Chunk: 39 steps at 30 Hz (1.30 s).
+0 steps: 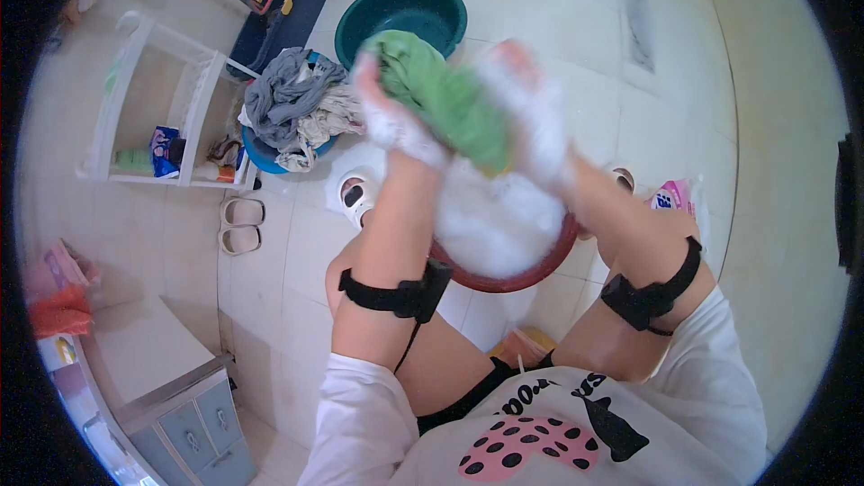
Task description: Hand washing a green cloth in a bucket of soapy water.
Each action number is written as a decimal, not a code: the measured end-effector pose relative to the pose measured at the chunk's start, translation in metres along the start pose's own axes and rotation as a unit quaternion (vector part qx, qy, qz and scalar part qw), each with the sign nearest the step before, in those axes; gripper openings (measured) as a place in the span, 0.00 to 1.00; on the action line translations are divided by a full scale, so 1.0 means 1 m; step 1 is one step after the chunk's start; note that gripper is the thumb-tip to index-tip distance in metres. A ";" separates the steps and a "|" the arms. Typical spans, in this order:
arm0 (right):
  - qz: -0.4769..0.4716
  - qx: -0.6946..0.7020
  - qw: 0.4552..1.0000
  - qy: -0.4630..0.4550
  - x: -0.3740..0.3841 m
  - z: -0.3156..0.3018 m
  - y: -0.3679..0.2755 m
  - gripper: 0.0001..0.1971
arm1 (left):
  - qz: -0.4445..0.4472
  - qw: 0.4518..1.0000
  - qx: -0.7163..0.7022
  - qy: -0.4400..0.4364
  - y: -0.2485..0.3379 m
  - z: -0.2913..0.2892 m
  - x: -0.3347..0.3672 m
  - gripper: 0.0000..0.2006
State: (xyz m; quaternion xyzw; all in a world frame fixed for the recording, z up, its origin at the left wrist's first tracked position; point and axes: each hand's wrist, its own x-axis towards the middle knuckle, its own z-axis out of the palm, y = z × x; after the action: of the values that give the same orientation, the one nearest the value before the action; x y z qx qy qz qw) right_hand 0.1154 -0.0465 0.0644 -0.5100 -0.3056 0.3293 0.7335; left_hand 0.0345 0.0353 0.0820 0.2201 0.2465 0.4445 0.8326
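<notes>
A wet-looking green cloth (441, 99) is held up over a red basin (506, 281) full of white suds (495, 220). My left hand (396, 117), coated in foam, grips the cloth at its left side. Thick foam also covers my right hand (533, 112), which is raised at the cloth's right end. Motion smears its fingers, so I cannot tell whether they grip the cloth. The basin stands on the floor between my feet.
A dark green basin (400, 13) stands beyond my hands. Grey and pale clothes (297, 99) heap over a blue basin (264, 153) at left. Nearby are a white shelf rack (189, 112), beige slippers (241, 225) and a mop bucket (283, 22). A pink package (673, 196) lies at right.
</notes>
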 end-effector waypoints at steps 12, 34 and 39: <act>-0.144 -0.332 0.931 -0.055 -0.019 0.040 -0.005 0.19 | -0.036 0.931 -0.206 -0.298 -0.051 -0.068 -0.001 0.20; -0.069 -0.429 0.890 -0.138 -0.028 0.012 -0.010 0.07 | 0.036 0.973 0.204 0.099 -0.032 -0.074 -0.032 0.13; -0.417 -0.649 0.633 -0.061 -0.027 -0.013 0.035 0.12 | 0.185 0.913 0.362 0.036 -0.026 -0.023 -0.047 0.09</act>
State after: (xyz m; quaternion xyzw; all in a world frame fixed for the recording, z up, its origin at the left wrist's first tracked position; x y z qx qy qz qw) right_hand 0.1033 -0.0661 0.0246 -0.6517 -0.6646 -0.2645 0.2522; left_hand 0.0141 -0.0143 0.0587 0.5318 0.3749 0.4784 0.5897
